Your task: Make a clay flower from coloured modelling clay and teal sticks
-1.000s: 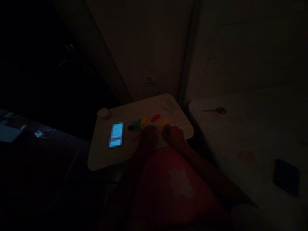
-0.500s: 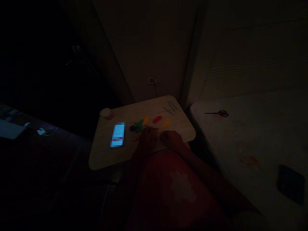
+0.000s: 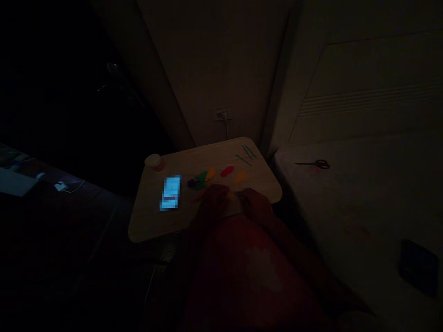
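In dim light, my left hand (image 3: 215, 201) is closed at the front edge of a small wooden table (image 3: 148, 221). A small yellowish piece (image 3: 230, 196) shows at its fingertips; the material is too dark to tell. My right hand (image 3: 255, 203) is just to the right with its fingers curled, and what they hold is hidden. Beyond the hands lie soft-looking coloured pieces: green (image 3: 200, 176), dark purple (image 3: 191, 183), orange-yellow (image 3: 211, 173), red (image 3: 227, 171) and yellow (image 3: 241, 176). A reddish strip (image 3: 197, 198) lies beside my left hand.
A blurred, lit phone-like rectangle (image 3: 170, 192) lies left on the table, near a cup (image 3: 154, 162). Several thin bluish sticks (image 3: 244, 160) lie at the far right corner. Scissors (image 3: 316, 164) and a dark object (image 3: 418, 267) rest on the pale surface to the right.
My right hand has shifted slightly right, and the gap between my hands is wider. The yellowish piece shows more clearly. The view has moved a little.
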